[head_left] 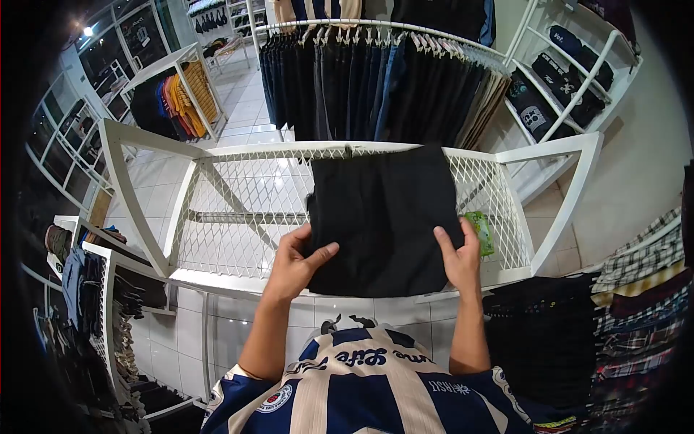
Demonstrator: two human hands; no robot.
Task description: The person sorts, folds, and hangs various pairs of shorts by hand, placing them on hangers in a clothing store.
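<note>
A folded black garment (383, 224) lies over the middle of a white wire-mesh rack (246, 195), its lower edge toward me. My left hand (295, 260) grips the garment's left side, thumb on top and fingers curled at the edge. On the opposite side, my right hand (461, 254) holds the right edge, with the thumb resting on the cloth and the fingers along the border. Just behind my right hand, a green packet (479, 233) sits on the mesh, partly covered by the fingers.
Beyond the mesh, dark trousers (361, 87) hang in a long row from a curved rail. Folded plaid shirts (636, 318) are stacked at the right, beside dark folded clothes (542, 340). Caps and printed goods (567, 79) fill a wall shelf. More clothes (79, 282) hang at the left.
</note>
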